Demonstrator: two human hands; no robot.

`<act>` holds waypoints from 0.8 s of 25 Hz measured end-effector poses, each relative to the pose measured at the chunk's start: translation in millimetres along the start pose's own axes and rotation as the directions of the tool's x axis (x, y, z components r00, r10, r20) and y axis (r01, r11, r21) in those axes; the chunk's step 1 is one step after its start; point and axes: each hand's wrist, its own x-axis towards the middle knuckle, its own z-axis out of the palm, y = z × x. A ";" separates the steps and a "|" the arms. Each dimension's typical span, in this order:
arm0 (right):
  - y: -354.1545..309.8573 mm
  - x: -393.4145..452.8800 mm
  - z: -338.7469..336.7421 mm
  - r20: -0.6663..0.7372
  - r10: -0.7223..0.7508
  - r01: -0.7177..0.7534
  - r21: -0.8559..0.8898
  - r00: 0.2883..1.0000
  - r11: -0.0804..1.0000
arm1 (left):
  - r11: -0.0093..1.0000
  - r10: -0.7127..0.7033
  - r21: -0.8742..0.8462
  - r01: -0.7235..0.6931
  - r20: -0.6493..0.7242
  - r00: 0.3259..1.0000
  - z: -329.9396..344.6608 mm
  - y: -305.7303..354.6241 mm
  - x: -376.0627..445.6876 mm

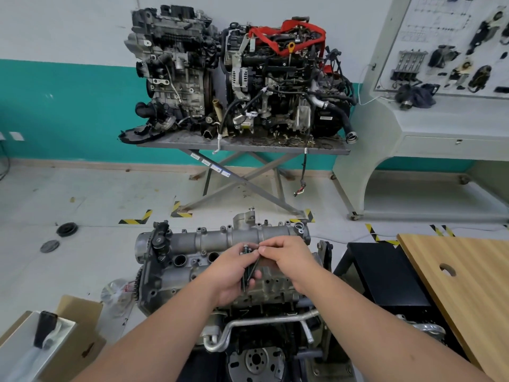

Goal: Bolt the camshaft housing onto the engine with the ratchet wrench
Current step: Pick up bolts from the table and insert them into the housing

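Observation:
The grey camshaft housing (220, 241) lies on top of the engine (264, 288) just in front of me. Above it my left hand (234, 274) holds a bundle of several long dark bolts (249, 271), heads up. My right hand (289, 257) reaches in from the right and pinches the head end of one bolt in that bundle. No ratchet wrench shows in the view.
A wooden table (473, 277) with a round hole stands at the right, beside a black box (385, 274). A cardboard box (77, 326) and a metal tray (30, 348) sit at the lower left. Two engines (237, 75) rest on a scissor stand behind; a parts display board (451, 45) is at the far right.

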 end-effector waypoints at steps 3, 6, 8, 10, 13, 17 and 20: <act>-5.2 7.6 -4.3 -0.164 -0.143 0.128 -0.100 0.976 0.987 | 0.999 -0.016 -0.037 0.013 -0.082 0.996 -3.4 -3.3 1.4; -3.6 9.5 -19.8 -0.165 -0.334 0.236 -0.434 0.928 0.869 | 0.998 -0.029 -0.066 0.012 -0.263 0.964 -17.4 -6.9 5.4; 8.0 5.0 -23.8 -0.062 -0.388 0.273 -0.607 0.920 0.746 | 0.987 -0.075 -0.157 0.030 -0.287 0.955 -26.3 -8.0 5.7; 21.8 2.6 -24.1 0.049 -0.436 0.339 -0.709 0.898 0.618 | 0.973 -0.116 -0.224 0.055 -0.266 0.957 -32.1 -9.0 5.2; 30.2 3.7 -27.7 0.154 -0.477 0.415 -0.754 0.865 0.509 | 0.962 -0.128 -0.266 0.060 -0.246 0.961 -33.1 -9.9 6.1; 28.9 3.1 -30.6 0.289 -0.505 0.517 -0.757 0.813 0.399 | 0.935 -0.138 -0.353 0.021 -0.310 0.941 -32.8 -6.7 8.5; 32.4 0.7 -28.5 0.365 -0.524 0.583 -0.737 0.770 0.342 | 0.937 -0.205 -0.338 0.086 -0.334 0.920 -36.9 -7.6 11.7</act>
